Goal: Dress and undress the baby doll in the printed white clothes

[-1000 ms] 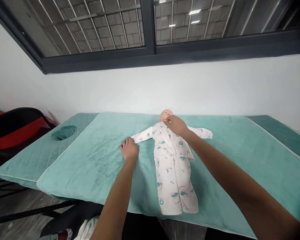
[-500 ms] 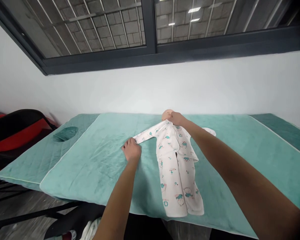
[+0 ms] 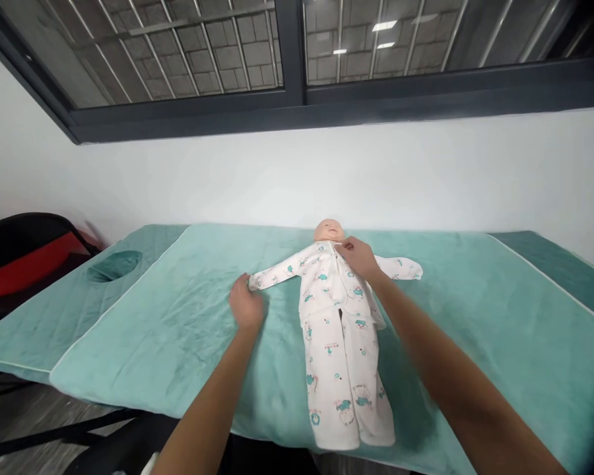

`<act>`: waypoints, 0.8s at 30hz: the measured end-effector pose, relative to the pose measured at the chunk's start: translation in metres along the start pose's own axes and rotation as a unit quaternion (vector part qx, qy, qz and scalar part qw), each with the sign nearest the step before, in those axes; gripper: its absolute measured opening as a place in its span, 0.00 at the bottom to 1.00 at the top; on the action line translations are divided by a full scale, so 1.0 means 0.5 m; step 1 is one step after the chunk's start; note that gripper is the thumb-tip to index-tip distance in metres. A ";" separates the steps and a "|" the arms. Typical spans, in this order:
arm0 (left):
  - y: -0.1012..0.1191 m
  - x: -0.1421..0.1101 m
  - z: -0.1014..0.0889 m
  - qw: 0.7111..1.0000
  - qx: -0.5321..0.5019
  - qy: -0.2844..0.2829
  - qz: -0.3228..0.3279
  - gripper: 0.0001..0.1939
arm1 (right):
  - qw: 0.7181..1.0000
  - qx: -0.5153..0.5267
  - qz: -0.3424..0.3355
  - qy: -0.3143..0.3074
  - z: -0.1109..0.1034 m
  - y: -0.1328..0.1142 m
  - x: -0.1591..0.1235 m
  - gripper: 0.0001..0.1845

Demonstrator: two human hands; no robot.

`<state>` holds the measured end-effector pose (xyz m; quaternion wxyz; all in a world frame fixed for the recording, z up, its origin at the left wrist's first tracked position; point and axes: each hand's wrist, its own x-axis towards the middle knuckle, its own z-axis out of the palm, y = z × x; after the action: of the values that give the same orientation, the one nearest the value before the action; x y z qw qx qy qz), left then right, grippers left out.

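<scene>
A baby doll lies on its back with its head toward the wall. It wears a white printed baby top and matching pants. The sleeve on the left is stretched out to the side, and my left hand is closed on its cuff. My right hand pinches the top's front edge just below the doll's neck. The other sleeve lies out to the right, its end rounded. No doll hands or feet show beyond the clothes.
Under the doll is a padded table with a green plush cover, which has an oval hole at its left end. A white wall and a dark window frame rise behind. A red and black chair stands at left.
My right hand has moved from beside the doll's head down to the top's neckline, uncovering the face. My left hand still grips the cuff, with the sleeve straighter. The view has shifted slightly.
</scene>
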<state>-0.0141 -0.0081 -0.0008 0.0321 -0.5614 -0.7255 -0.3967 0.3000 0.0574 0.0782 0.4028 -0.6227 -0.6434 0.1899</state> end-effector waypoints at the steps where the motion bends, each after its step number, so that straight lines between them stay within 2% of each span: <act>1: 0.004 -0.002 -0.001 0.999 -0.031 0.027 0.017 0.26 | 1.000 -0.004 0.004 -0.023 -0.003 -0.001 -0.001 0.14; 3: 0.032 -0.001 0.001 0.992 -0.093 0.062 0.054 0.24 | 0.998 -0.024 0.013 -0.056 -0.002 -0.010 0.000 0.16; 5: 0.087 0.009 0.015 0.983 -0.158 0.059 0.067 0.22 | 0.996 -0.052 0.023 -0.066 0.003 -0.021 0.007 0.16; 7: 0.162 0.033 0.040 0.972 -0.225 0.006 0.060 0.18 | 0.994 -0.080 0.027 -0.072 0.006 -0.028 0.016 0.15; 9: 0.240 0.064 0.071 0.959 -0.265 -0.077 0.057 0.14 | 0.992 -0.093 0.017 -0.083 0.004 -0.028 0.026 0.13; 11: 0.305 0.094 0.098 0.953 -0.270 -0.127 0.050 0.13 | 0.992 -0.082 -0.003 -0.100 -0.005 -0.019 0.033 0.12; 13: 0.349 0.114 0.117 0.952 -0.237 -0.183 0.067 0.13 | 0.993 -0.044 -0.009 -0.106 -0.013 -0.008 0.037 0.12; 16: 0.377 0.122 0.129 0.952 -0.172 -0.235 0.093 0.12 | 0.995 0.024 -0.002 -0.098 -0.019 0.002 0.037 0.11; 19: 0.379 0.119 0.130 0.954 -0.167 -0.239 0.070 0.09 | 0.993 0.082 0.009 -0.082 -0.015 0.000 0.035 0.12; 22: 0.376 0.119 0.126 0.941 -0.221 -0.253 0.042 0.06 | 0.984 0.163 0.046 -0.053 -0.005 -0.010 0.032 0.12; 24: 0.376 0.119 0.125 0.912 -0.298 -0.280 0.022 0.06 | 0.975 0.211 0.063 -0.021 0.007 -0.015 0.032 0.13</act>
<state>0.1469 0.0874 0.0876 -0.3326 -0.6488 -0.5400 -0.4205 0.2944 0.0726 0.0863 0.4989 -0.5585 -0.5566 0.3597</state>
